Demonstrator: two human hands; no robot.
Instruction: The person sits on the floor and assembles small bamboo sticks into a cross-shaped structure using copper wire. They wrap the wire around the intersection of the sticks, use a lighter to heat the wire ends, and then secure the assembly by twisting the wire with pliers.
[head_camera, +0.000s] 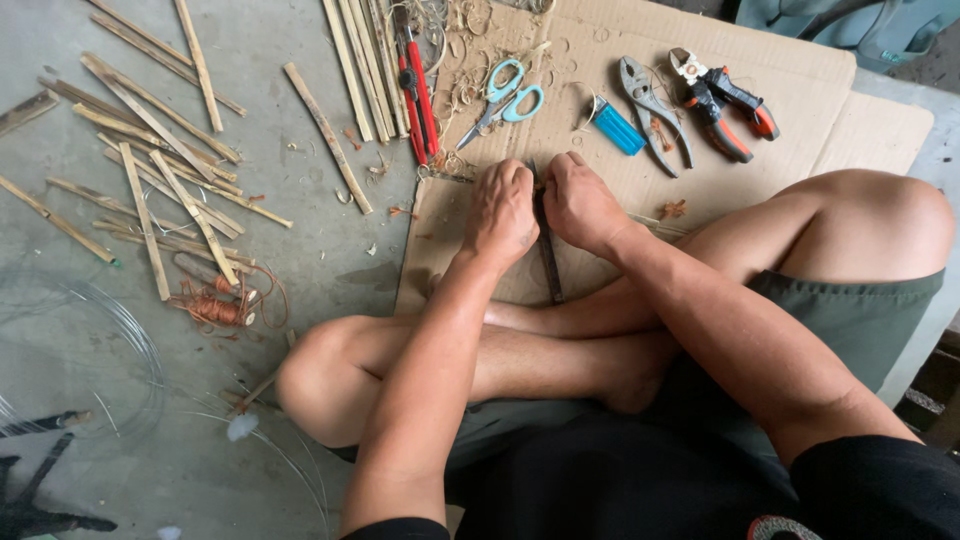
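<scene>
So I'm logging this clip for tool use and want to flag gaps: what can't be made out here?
All from the head view:
- Top end of the dark narrow strip: covered by the left hand and right hand, so what the fingers do there is hidden.
- Coil of thin clear wire: cut off by the left edge.
- Pale bamboo slats: cut off by the top edge.
- Black object at bottom left: cut off, kind unclear.

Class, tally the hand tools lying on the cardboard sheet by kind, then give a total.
Scissors, blue-handled: 1
Plain metal pliers: 1
Orange-and-black-handled cutters: 1
Red utility knife: 1
Total: 4
</scene>
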